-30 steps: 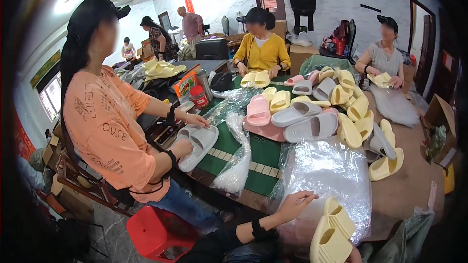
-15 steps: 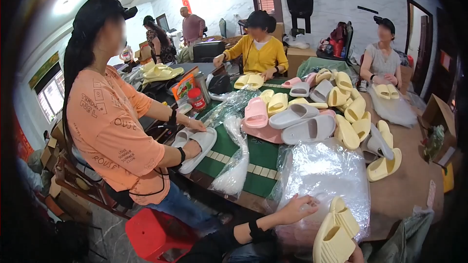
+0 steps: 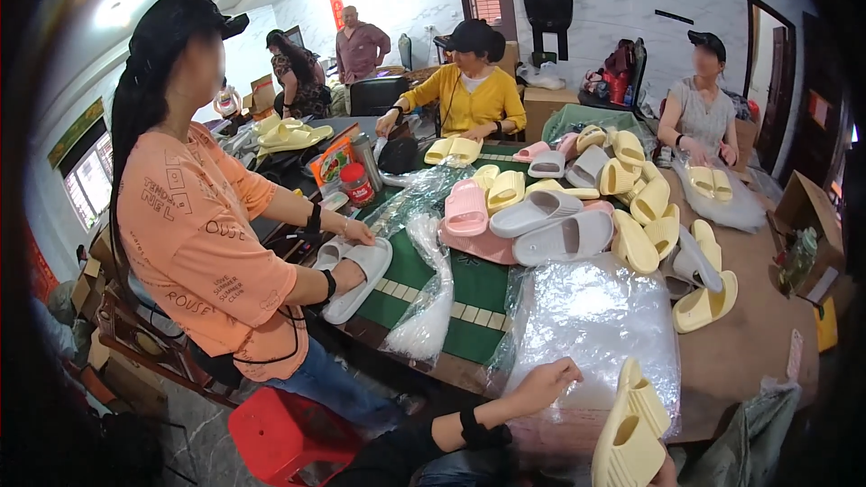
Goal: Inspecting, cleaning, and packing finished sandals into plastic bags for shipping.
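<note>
Over the near edge of a stack of clear plastic bags (image 3: 586, 325) is my left hand (image 3: 544, 386), its fingers drawn together at the tips. Whether a bag's edge is pinched between them I cannot make out. My right hand (image 3: 666, 471), mostly hidden at the bottom edge, grips a pair of pale yellow slide slippers (image 3: 631, 424) from behind, toes up and tilted. Beyond the bags lies a heap of slippers, with grey slippers (image 3: 564, 236), a pink slipper (image 3: 466, 207) and yellow slippers (image 3: 636, 242) among them.
A co-worker in an orange shirt (image 3: 212, 234) handles grey slippers (image 3: 361, 275) at left. Two others sit across the table, one in yellow (image 3: 474, 95). A red stool (image 3: 289, 428) stands at lower left, an open carton (image 3: 807, 234) at right. A bundled plastic bag (image 3: 428, 298) lies on green matting.
My left hand's fingers have drawn together over the bags. The yellow slippers in my right hand have turned slightly more upright. The co-worker at far right has lowered both hands to a bag with slippers.
</note>
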A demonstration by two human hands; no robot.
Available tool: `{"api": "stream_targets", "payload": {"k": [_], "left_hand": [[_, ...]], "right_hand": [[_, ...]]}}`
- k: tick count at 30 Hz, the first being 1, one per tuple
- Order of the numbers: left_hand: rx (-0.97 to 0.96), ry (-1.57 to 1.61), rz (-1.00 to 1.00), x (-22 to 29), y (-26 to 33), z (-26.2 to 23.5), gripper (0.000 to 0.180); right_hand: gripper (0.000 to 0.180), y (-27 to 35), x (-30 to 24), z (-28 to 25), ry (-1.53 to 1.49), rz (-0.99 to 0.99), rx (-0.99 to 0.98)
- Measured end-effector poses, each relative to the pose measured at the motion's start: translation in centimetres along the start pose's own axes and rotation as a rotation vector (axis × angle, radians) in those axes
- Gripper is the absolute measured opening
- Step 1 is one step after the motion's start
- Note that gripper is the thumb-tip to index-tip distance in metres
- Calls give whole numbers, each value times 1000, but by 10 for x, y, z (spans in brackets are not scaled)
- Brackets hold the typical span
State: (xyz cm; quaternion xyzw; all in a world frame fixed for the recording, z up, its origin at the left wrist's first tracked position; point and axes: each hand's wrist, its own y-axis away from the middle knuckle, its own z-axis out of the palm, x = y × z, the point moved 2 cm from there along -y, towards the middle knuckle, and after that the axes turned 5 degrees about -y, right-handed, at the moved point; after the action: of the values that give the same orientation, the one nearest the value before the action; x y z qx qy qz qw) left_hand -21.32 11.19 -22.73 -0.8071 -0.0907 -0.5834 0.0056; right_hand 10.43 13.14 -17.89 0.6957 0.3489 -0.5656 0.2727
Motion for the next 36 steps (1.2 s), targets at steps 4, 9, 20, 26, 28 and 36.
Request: {"api": "stream_targets", "payload": {"k": [4,9,20,26,28,36], "left_hand": [[65,92,151,3,3,-4,24],[-88,181,267,6,7,7,35],[-42,-1092,368,23,31,15,50],[170,-832,586,33,30,12,24],[190,-788,549,43,31,10,24],[-100,-1003,616,46,35,14,42]], "right_hand": [[52,4,-9,-2,-88,-2,37],[52,17,-30,-1,-281,25,125],[53,19,-16,-20,-356,96,500],[40,35,-13,-27,-435,34,506],[40,37,-12,-28,-411,33,523],[44,27,-15,-24,-385,-100,453]]}}
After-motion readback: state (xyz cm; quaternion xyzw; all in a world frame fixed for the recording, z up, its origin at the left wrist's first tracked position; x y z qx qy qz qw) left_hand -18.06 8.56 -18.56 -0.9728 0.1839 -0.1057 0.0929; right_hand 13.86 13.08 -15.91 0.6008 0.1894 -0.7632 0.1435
